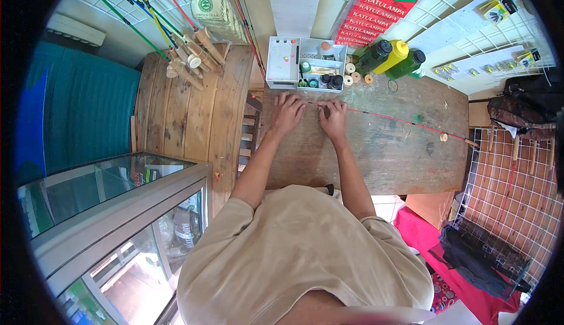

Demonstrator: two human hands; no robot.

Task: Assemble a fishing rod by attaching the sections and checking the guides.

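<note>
A thin red fishing rod [388, 117] lies across the wooden workbench [399, 154], running from the left edge to a pale cork handle at the right. My left hand [286, 113] rests flat on the bench with its fingers over the rod's thin end. My right hand [333, 116] sits just to the right, fingertips pinching the rod. Both forearms reach up from my beige shirt.
A white organiser tray [282, 81] with small bottles and spools stands at the bench's back edge. Dark, yellow and green bottles [396, 57] stand behind it to the right. Several rods with cork handles [188, 60] lean at back left. A glass cabinet [111, 207] stands at left, wire racks [511, 201] at right.
</note>
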